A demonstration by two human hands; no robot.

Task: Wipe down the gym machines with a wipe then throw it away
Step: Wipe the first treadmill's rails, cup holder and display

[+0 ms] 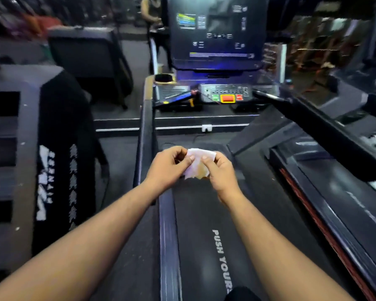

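Note:
I stand on a black treadmill belt (204, 246) printed with white letters. A small white wipe (197, 161), crumpled and stained brownish at its lower edge, hangs between both hands above the belt. My left hand (166, 168) pinches its left side with thumb and fingers. My right hand (220, 172) pinches its right side. Ahead, the treadmill console (226, 93) shows green, orange and red buttons under a dark screen (217, 29).
A black handrail (147, 135) runs along the left of the belt, another handrail (313, 118) along the right. A second treadmill (334, 192) lies to the right. A black machine with white lettering (59, 170) stands at left. A person (152, 16) stands far back.

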